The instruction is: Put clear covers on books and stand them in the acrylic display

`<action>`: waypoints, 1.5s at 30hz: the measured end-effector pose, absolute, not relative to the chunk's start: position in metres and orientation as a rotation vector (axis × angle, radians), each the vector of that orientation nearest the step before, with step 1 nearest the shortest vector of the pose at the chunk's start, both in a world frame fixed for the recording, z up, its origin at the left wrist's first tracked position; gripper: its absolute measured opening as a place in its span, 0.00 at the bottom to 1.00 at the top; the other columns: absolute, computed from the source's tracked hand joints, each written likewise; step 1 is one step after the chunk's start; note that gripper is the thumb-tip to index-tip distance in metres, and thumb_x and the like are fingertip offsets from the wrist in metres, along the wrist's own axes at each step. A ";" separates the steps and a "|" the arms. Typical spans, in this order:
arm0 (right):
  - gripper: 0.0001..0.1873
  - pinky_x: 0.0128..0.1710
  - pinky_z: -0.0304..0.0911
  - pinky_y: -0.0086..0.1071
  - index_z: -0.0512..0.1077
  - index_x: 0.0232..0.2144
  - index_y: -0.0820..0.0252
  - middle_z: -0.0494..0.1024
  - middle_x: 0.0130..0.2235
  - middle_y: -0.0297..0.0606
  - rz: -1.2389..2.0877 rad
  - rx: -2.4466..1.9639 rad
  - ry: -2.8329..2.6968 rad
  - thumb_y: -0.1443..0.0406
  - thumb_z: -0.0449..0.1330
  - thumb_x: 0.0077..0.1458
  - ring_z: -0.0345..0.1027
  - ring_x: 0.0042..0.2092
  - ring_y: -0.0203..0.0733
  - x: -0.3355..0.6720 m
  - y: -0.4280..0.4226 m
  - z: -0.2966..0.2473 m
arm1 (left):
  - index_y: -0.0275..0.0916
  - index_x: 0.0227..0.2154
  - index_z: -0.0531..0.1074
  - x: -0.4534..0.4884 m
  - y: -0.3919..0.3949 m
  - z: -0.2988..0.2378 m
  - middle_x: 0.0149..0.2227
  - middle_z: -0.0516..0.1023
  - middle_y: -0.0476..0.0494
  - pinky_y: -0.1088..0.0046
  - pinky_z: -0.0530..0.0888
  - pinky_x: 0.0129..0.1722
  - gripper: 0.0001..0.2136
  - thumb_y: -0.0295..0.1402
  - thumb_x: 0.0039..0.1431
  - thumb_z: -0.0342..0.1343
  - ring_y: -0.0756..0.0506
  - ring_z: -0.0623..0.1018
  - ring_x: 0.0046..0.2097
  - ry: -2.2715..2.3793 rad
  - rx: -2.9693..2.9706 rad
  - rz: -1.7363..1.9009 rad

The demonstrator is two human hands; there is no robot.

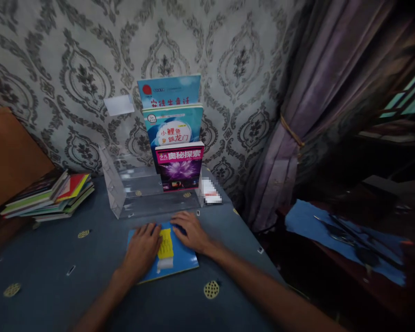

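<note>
A blue book (185, 260) with a yellow patch lies flat on the table in front of me. My left hand (143, 244) rests on its left side, fingers stretched out. On its upper right part lies my right hand (190, 230), its fingers spread loosely over the cover. Just beyond stands a clear tiered rack (112, 189). Three books stand in its right side, one behind another: a purple and pink book (181, 170) in front, a teal book (174, 127) in the middle and a light blue book (169, 90) at the back.
Several books lie in an uneven stack (55, 196) at the left, near a brown board (14, 157). A small white item (210, 191), partly pixelated, sits right of the rack. The table's right edge falls away toward a tied curtain (273, 170) and a blue cloth (307, 221) holding dark tools.
</note>
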State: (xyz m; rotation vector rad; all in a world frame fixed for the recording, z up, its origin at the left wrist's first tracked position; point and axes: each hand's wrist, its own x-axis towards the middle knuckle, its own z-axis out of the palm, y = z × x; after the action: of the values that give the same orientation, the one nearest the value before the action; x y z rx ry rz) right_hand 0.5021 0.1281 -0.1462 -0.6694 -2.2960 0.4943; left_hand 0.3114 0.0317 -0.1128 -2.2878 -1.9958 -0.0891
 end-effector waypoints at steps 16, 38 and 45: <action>0.19 0.66 0.58 0.50 0.74 0.57 0.54 0.78 0.57 0.46 0.505 -0.583 -2.408 0.62 0.56 0.65 0.69 0.60 0.48 0.510 0.126 -0.159 | 0.40 0.55 0.73 0.306 0.047 -0.142 0.53 0.79 0.37 0.55 0.73 0.56 0.17 0.29 0.68 0.47 0.39 0.78 0.53 -1.956 -2.450 -0.586; 0.15 0.55 0.67 0.48 0.80 0.44 0.59 0.83 0.47 0.47 0.540 -0.691 -2.353 0.63 0.54 0.65 0.75 0.51 0.51 0.503 0.140 -0.150 | 0.36 0.43 0.80 0.202 0.041 -0.103 0.45 0.81 0.38 0.64 0.73 0.50 0.14 0.34 0.64 0.51 0.41 0.79 0.47 -2.067 -2.699 -0.871; 0.14 0.52 0.69 0.46 0.80 0.42 0.61 0.83 0.45 0.46 0.583 -0.696 -2.327 0.66 0.55 0.64 0.76 0.48 0.50 0.501 0.138 -0.146 | 0.37 0.42 0.79 0.210 0.036 -0.099 0.41 0.80 0.40 0.61 0.72 0.52 0.14 0.33 0.65 0.48 0.41 0.78 0.45 -2.016 -2.618 -0.681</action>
State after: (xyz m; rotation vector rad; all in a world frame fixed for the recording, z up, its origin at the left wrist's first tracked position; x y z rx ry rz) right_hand 0.5009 0.1379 -0.1455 -0.6963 -2.3268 0.5835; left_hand 0.2105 0.0363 -0.0995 -2.6178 -2.0160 -0.6808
